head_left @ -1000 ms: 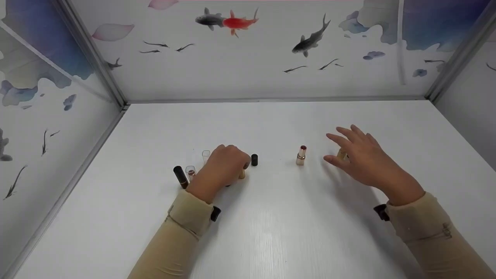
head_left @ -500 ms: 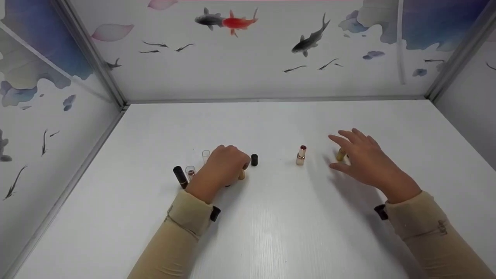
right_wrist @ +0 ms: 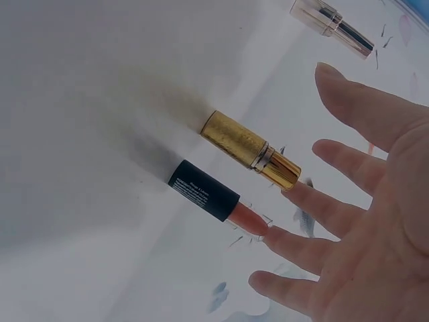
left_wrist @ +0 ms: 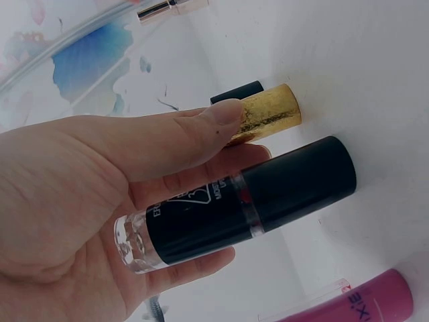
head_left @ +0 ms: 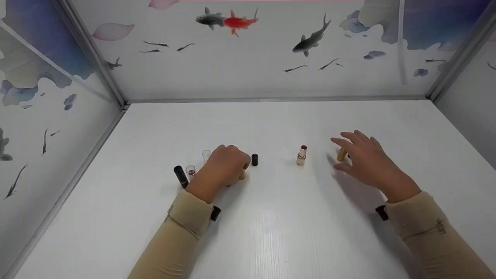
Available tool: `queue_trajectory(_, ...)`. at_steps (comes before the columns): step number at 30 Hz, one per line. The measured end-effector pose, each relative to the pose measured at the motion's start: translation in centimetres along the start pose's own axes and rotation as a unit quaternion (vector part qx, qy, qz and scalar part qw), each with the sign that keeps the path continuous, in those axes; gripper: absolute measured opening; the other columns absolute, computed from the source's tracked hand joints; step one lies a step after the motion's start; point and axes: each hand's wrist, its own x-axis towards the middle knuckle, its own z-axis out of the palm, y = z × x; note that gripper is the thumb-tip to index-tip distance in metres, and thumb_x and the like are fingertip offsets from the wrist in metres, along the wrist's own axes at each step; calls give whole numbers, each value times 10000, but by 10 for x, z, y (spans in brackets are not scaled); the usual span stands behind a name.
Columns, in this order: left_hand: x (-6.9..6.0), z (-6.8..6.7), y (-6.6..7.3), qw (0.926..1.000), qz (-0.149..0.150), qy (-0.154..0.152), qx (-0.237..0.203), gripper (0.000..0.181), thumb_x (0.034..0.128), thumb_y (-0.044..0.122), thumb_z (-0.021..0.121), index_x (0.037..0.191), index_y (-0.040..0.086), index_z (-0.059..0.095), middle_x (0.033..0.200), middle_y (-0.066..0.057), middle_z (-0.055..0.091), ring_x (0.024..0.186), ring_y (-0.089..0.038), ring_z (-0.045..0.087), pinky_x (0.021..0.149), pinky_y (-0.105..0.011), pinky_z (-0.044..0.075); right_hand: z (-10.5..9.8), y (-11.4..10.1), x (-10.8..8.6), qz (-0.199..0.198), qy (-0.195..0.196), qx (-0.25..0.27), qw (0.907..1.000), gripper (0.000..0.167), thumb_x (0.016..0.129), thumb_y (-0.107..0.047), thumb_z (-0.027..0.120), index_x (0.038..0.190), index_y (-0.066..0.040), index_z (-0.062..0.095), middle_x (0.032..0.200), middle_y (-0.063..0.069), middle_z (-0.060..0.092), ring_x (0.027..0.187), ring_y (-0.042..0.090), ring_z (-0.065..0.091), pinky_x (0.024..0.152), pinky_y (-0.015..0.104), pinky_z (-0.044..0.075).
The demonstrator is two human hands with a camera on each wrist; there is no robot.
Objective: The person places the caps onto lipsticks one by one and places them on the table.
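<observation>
My left hand (head_left: pixel 223 166) pinches a gold lipstick cap (left_wrist: pixel 271 111) between thumb and forefinger, its end at the table. A black lipstick tube with a clear faceted end (left_wrist: pixel 251 201) stands in front of that hand in the left wrist view; whether the hand touches it I cannot tell. My right hand (head_left: pixel 366 164) is spread, fingers extended, beside an uncapped gold lipstick tube (right_wrist: pixel 244 144) and a black lipstick tube with a coral stick (right_wrist: pixel 214 198), both upright. Its middle fingertips appear close to them, but contact is unclear.
Between the hands stand a small black cap (head_left: pixel 254 159) and a rose-gold lipstick with a dark red tip (head_left: pixel 301 155). Left of my left hand are a black tube (head_left: pixel 180 176) and clear caps (head_left: pixel 206 155). A magenta tube (left_wrist: pixel 375 298) shows in the left wrist view.
My right hand has drawn slightly to the right and toward me, showing more of the gold lipstick tube, which stays in place. The left hand has not visibly moved.
</observation>
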Motion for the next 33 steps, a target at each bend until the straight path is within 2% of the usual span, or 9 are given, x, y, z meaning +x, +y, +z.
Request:
queue_trajectory(6, 1, 0, 0, 10000, -19, -42, 22, 70, 942, 65, 783, 1006, 95, 783, 966, -51, 758, 897, -259, 629, 854, -414, 513, 2, 3, 0, 107, -18, -44, 9999, 687, 922, -152, 854, 1533, -60, 553, 1486, 247, 543, 1481, 538, 348, 1143, 833, 199)
queue_trajectory(12, 1, -1, 0, 10000, -14, -66, 50, 72, 949, 89, 793, 1020, 98, 785, 981, -53, 762, 912, -263, 637, 858, -415, 513, 5, 7, -1, -8, 257, -121, 9996, 608, 902, -112, 864, 1454, -36, 623, 1330, 225, 629, 1381, 493, 471, 1115, 837, 253)
queue_trajectory(19, 0, -1, 1, 10000, -14, -40, 51, 79, 947, 69, 782, 1022, 92, 793, 974, -57, 768, 899, -259, 644, 868, -421, 526, 7, 9, -1, -87, 731, -238, 9970, 364, 876, 22, 838, 1229, -7, 751, 1131, 210, 706, 1229, 514, 574, 1070, 848, 307)
queue_trajectory(24, 0, -1, 1, 10000, -2, -33, 47, 85, 952, 65, 773, 1032, 86, 795, 979, -66, 768, 904, -267, 650, 874, -429, 533, 7, 9, 0, -93, 953, -312, 9949, 231, 883, 76, 802, 1098, -8, 792, 1084, 204, 751, 1251, 516, 567, 1074, 858, 286)
queue_trajectory(33, 0, 4, -3, 9996, 166, 246, -43, 69, 930, 53, 795, 991, 87, 791, 938, -54, 770, 877, -273, 664, 824, -422, 528, 8, 8, 2, -244, 1164, -233, 9926, 243, 849, 119, 810, 1053, -13, 801, 1022, 185, 769, 1310, 538, 541, 1088, 861, 265)
